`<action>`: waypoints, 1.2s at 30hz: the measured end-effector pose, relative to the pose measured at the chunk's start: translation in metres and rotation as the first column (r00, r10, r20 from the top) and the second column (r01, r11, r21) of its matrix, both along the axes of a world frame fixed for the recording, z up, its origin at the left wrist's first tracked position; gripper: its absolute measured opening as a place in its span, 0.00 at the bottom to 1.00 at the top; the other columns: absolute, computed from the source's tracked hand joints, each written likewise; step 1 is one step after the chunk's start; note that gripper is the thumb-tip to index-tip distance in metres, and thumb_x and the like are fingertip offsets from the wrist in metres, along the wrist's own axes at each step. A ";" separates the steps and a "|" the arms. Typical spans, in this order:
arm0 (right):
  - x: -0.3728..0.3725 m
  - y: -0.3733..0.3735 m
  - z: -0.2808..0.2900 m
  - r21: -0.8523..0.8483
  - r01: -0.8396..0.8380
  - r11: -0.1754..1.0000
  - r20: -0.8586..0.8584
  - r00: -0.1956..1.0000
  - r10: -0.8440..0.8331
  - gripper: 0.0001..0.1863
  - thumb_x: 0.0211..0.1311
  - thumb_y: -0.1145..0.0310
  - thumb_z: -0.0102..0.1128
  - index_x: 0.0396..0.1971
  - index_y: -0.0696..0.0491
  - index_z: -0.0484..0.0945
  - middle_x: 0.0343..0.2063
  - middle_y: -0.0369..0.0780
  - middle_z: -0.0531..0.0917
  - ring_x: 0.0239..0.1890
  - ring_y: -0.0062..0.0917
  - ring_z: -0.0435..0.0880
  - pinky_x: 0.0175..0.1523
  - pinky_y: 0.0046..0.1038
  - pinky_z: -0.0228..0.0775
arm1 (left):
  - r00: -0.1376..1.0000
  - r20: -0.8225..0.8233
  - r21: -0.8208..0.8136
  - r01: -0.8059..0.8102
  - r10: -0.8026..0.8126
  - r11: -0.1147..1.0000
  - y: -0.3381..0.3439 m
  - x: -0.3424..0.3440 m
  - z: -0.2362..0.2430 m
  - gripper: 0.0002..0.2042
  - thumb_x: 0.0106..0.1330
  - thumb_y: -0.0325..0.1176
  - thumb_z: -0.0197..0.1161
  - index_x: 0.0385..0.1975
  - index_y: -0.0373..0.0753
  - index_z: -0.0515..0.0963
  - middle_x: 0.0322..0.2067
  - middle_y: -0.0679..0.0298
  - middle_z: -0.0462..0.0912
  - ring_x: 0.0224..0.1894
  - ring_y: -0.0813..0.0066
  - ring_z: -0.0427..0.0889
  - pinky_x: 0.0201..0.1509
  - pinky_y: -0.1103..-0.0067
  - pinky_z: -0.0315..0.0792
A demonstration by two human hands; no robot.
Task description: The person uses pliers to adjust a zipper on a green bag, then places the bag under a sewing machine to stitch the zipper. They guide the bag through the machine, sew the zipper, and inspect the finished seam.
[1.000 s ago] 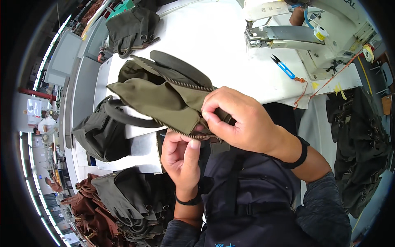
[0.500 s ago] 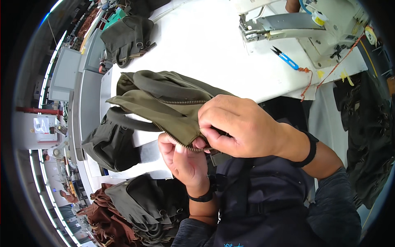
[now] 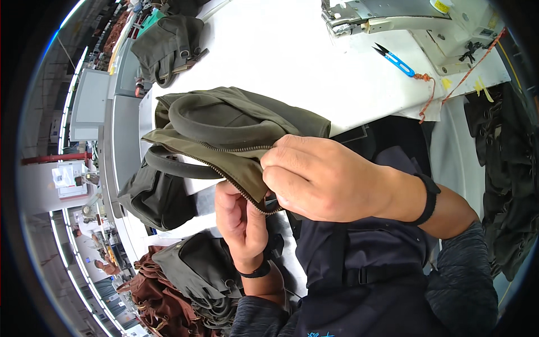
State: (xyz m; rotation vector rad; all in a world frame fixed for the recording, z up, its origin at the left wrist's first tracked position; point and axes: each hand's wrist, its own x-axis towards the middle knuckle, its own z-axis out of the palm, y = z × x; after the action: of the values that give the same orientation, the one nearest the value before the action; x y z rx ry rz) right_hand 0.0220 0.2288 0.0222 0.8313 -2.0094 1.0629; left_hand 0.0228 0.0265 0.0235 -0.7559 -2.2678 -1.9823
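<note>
An olive-green fabric bag [image 3: 300,115] lies before me, its top opening unzipped and its lighter lining showing. One rounded handle [image 3: 224,129] arches over the far side. A toothed metal zipper [image 3: 238,188] runs along the near edge of the opening. My left hand [image 3: 242,227] is closed at that near edge from below, its fingertips partly hidden behind the fabric. Over the zipper's right end, my right hand [image 3: 331,178] is closed in a pinch on the bag. What exactly sits between its fingertips is hidden.
Blue thread snips [image 3: 397,60] lie on the white table [image 3: 269,50], below a sewing machine [image 3: 387,19]. Similar dark bags sit at far left [image 3: 168,48] and left [image 3: 157,191]. More grey bags [image 3: 196,264] and brown ones [image 3: 163,292] are piled lower left; dark pieces hang right [image 3: 508,185].
My left thumb has come off the face of the zipper edge and dropped lower. The right hand stays pinched at the zipper's end, slightly further left. The whole view has shifted a little.
</note>
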 end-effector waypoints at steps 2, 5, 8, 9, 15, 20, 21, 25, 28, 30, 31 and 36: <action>-0.002 -0.003 -0.002 0.013 0.055 0.998 -0.039 0.998 -0.055 0.10 0.49 0.75 0.66 0.30 0.59 0.75 0.32 0.42 0.77 0.33 0.32 0.80 0.39 0.30 0.78 | 0.998 0.057 0.056 0.000 -0.003 0.998 0.005 0.001 0.002 0.22 0.76 0.35 0.63 0.64 0.31 0.71 0.48 0.66 0.80 0.40 0.84 0.74 0.45 0.88 0.67; -0.001 -0.005 0.001 0.003 0.059 0.998 -0.039 0.997 -0.059 0.08 0.52 0.72 0.64 0.29 0.57 0.75 0.31 0.40 0.77 0.32 0.30 0.79 0.39 0.29 0.77 | 0.959 0.280 0.306 -0.040 -0.050 0.951 0.009 0.005 0.006 0.22 0.77 0.35 0.61 0.66 0.31 0.70 0.49 0.65 0.81 0.40 0.83 0.75 0.43 0.86 0.69; 0.001 -0.006 0.001 -0.018 0.048 0.999 -0.056 0.997 -0.049 0.09 0.52 0.72 0.65 0.30 0.58 0.75 0.32 0.40 0.78 0.33 0.30 0.80 0.40 0.29 0.77 | 0.945 0.314 0.457 -0.066 -0.092 0.887 0.015 0.013 0.012 0.19 0.79 0.31 0.57 0.65 0.30 0.70 0.50 0.63 0.82 0.39 0.82 0.77 0.45 0.84 0.72; 0.001 -0.006 0.000 -0.024 0.048 0.999 -0.067 0.996 -0.050 0.09 0.52 0.72 0.66 0.30 0.58 0.76 0.33 0.40 0.79 0.34 0.31 0.81 0.40 0.28 0.78 | 0.964 0.257 0.382 -0.033 -0.072 0.924 0.013 0.013 0.012 0.17 0.79 0.30 0.56 0.63 0.29 0.72 0.49 0.63 0.83 0.39 0.81 0.78 0.45 0.83 0.73; 0.004 -0.002 0.000 -0.078 0.012 0.997 -0.014 1.000 -0.013 0.14 0.46 0.73 0.71 0.32 0.59 0.77 0.35 0.41 0.80 0.36 0.33 0.82 0.41 0.31 0.79 | 0.947 0.296 0.152 -0.174 0.123 0.973 0.012 0.022 0.028 0.08 0.78 0.27 0.57 0.42 0.29 0.82 0.38 0.58 0.87 0.36 0.75 0.82 0.43 0.77 0.76; 0.007 0.001 0.001 -0.055 -0.011 0.998 0.019 1.000 0.012 0.14 0.47 0.77 0.71 0.34 0.60 0.76 0.35 0.43 0.80 0.36 0.36 0.82 0.41 0.32 0.80 | 0.937 0.341 0.237 -0.161 0.073 0.958 0.010 0.022 0.022 0.10 0.79 0.27 0.58 0.36 0.29 0.82 0.32 0.57 0.87 0.32 0.76 0.82 0.41 0.78 0.77; 0.007 0.001 0.001 -0.065 -0.011 0.998 0.022 1.000 0.012 0.14 0.47 0.78 0.71 0.34 0.60 0.76 0.35 0.43 0.80 0.36 0.36 0.82 0.41 0.32 0.80 | 0.930 0.366 0.279 -0.150 0.039 0.949 0.011 0.022 0.021 0.11 0.79 0.28 0.59 0.35 0.29 0.82 0.32 0.57 0.87 0.32 0.76 0.82 0.41 0.77 0.77; 0.009 0.001 0.000 -0.107 0.004 0.994 0.033 0.999 0.000 0.13 0.49 0.80 0.69 0.35 0.60 0.75 0.36 0.45 0.79 0.36 0.37 0.82 0.41 0.33 0.80 | 0.920 0.392 0.327 -0.144 0.004 0.934 0.012 0.020 0.013 0.13 0.80 0.30 0.59 0.32 0.30 0.80 0.31 0.58 0.86 0.31 0.76 0.82 0.40 0.76 0.77; 0.010 0.001 0.000 -0.092 0.018 0.996 0.039 0.999 -0.015 0.13 0.49 0.80 0.69 0.35 0.61 0.75 0.36 0.45 0.79 0.37 0.38 0.82 0.42 0.34 0.80 | 0.917 0.397 0.283 -0.161 0.037 0.946 0.015 0.020 0.016 0.14 0.80 0.31 0.60 0.29 0.32 0.79 0.30 0.59 0.86 0.31 0.77 0.81 0.40 0.77 0.77; 0.010 0.000 0.000 -0.084 0.044 0.996 0.033 0.999 -0.041 0.13 0.50 0.80 0.69 0.35 0.60 0.74 0.36 0.45 0.79 0.37 0.38 0.82 0.42 0.35 0.80 | 0.913 0.403 0.251 -0.177 0.063 0.952 0.016 0.021 0.016 0.14 0.80 0.32 0.60 0.29 0.32 0.79 0.29 0.60 0.85 0.31 0.78 0.81 0.39 0.78 0.77; 0.010 -0.001 0.000 -0.079 0.055 0.995 0.030 0.998 -0.053 0.13 0.50 0.80 0.68 0.35 0.60 0.74 0.36 0.45 0.79 0.37 0.38 0.82 0.42 0.35 0.80 | 0.912 0.406 0.257 -0.174 0.057 0.951 0.015 0.021 0.014 0.14 0.79 0.32 0.61 0.29 0.32 0.79 0.29 0.61 0.85 0.31 0.79 0.81 0.39 0.78 0.77; 0.011 0.001 0.003 -0.043 0.001 0.999 0.047 0.999 0.001 0.12 0.52 0.80 0.69 0.35 0.60 0.76 0.36 0.44 0.80 0.38 0.37 0.83 0.44 0.34 0.80 | 0.892 0.452 0.339 -0.189 0.017 0.921 0.007 0.025 0.002 0.10 0.78 0.30 0.62 0.34 0.31 0.82 0.32 0.62 0.87 0.32 0.81 0.82 0.39 0.80 0.77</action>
State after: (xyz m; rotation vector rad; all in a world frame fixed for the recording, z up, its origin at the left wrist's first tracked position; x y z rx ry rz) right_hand 0.0330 0.2297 0.0247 0.7909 -2.0184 1.1309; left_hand 0.0481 0.0337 0.0260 -0.1477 -1.9434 -2.6325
